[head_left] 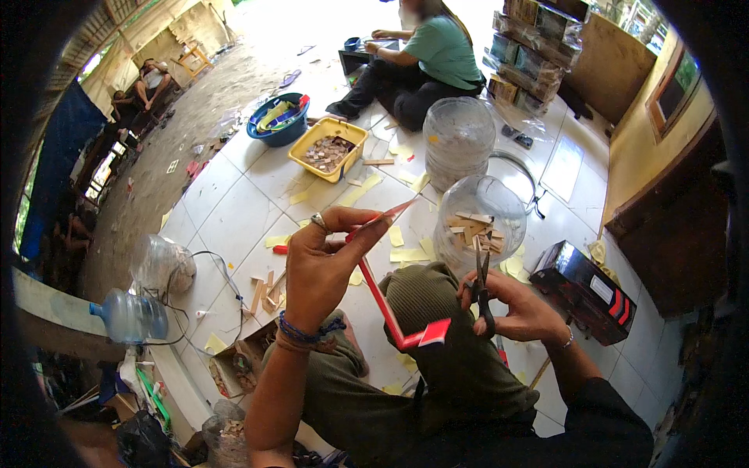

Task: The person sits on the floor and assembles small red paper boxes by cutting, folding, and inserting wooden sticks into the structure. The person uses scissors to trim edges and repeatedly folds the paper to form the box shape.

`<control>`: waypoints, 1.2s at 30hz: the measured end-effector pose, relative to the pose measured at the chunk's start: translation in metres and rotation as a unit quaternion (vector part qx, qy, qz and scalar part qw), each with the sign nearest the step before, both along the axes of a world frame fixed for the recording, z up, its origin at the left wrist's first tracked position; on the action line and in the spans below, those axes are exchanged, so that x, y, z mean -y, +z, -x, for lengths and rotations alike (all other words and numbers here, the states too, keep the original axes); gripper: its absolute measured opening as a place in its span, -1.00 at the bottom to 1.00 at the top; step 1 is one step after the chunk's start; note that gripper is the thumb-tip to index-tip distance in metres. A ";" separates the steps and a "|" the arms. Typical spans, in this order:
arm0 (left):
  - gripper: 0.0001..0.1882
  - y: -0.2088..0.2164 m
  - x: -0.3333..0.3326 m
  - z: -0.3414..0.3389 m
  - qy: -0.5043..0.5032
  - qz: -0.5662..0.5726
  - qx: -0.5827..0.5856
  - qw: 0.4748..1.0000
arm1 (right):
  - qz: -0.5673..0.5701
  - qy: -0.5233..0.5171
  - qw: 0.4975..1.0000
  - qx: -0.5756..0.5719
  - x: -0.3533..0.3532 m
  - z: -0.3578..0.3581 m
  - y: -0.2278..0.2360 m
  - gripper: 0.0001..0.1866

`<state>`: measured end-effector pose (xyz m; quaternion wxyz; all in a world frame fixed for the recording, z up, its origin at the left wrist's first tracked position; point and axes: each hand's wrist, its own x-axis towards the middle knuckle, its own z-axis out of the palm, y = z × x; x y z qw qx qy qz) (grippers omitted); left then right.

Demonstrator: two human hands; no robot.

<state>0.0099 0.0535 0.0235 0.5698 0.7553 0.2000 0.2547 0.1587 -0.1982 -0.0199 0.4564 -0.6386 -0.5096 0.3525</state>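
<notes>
My left hand (316, 269) is raised in front of me, thumb and fingers pinching a thin red strip (381, 300) with white edges. The strip hangs down from the pinch and bends sharply near my knee, where a short red-and-white flap (434, 333) sticks out. Its upper end points up past my fingertips. In my right hand (524, 313) is a pair of dark scissors (484, 292), blades pointing upward and slightly apart. The scissors are to the right of the strip and do not touch it. My knee (421, 300) in ribbed olive cloth lies below both hands.
Ahead stand a clear plastic tub of wood pieces (481, 226), a yellow basin (361, 134) and a blue basin (269, 139). A black box (581, 292) lies at right, water jugs (140, 316) at left. Yellow scraps litter the tiles. A person (441, 62) sits beyond.
</notes>
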 end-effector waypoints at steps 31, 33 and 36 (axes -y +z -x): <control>-0.49 0.021 0.036 0.024 0.055 -0.630 0.172 0.755 | 0.000 0.043 0.981 -0.188 -0.035 0.055 0.059 -0.58; -0.53 0.021 0.033 0.023 0.050 -0.638 0.182 0.747 | -0.010 0.035 0.980 -0.195 -0.035 0.056 0.058 -0.57; -0.55 0.019 0.032 0.021 0.049 -0.639 0.188 0.744 | -0.016 0.025 0.979 -0.200 -0.036 0.057 0.055 -0.56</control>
